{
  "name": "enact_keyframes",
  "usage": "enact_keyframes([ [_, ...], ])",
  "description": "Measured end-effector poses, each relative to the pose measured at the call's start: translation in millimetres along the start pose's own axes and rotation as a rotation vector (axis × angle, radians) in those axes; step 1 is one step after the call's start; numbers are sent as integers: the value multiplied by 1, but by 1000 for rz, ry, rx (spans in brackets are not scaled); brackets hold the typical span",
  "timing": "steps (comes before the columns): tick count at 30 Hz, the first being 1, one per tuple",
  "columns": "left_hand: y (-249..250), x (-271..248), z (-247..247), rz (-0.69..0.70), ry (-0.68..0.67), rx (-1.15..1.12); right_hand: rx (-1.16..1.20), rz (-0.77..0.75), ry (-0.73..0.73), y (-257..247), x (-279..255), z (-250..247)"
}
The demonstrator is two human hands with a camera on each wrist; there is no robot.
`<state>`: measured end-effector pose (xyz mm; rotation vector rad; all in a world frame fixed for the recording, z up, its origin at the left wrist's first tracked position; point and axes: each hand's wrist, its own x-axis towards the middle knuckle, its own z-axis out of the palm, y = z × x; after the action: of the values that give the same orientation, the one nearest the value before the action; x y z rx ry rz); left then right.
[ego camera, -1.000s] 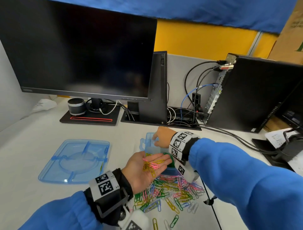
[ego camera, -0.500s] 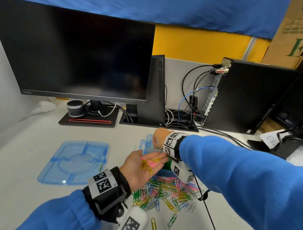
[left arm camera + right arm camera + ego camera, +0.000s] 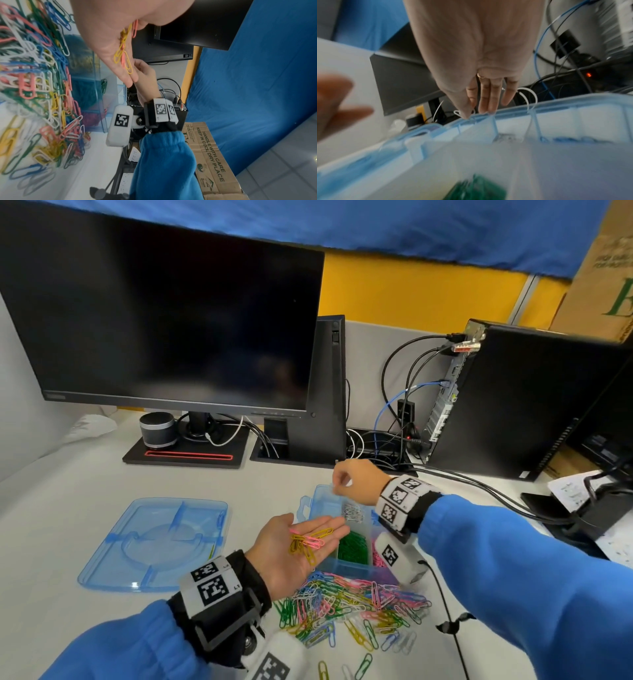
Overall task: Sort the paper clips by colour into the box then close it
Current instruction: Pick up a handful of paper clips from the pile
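over the box, right hand hovers; left hand cups paper clips.

Right hand extends over the far rim of the blue box, fingertips at the rim. A white paper clip appears pinched at the thumb tip, though blur prevents certainty. Green clips lie in a near compartment.
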<state>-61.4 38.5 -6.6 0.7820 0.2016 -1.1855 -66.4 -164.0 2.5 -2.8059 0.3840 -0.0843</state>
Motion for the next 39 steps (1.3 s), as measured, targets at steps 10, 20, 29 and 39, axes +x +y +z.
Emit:
enact_keyframes([
  [10, 1, 1, 1, 8, -15, 18, -7, 51, 7, 17, -37, -15],
  [20, -4, 0, 2, -6, -80, 58, 108, -241, 76, -25, -94, -4],
  [29, -10, -4, 7, -52, -118, 91, 277, -132, 219, -22, -109, -3],
  [39, -1, 3, 2, 78, -24, 24, 321, 104, 369, 7, -112, -32],
])
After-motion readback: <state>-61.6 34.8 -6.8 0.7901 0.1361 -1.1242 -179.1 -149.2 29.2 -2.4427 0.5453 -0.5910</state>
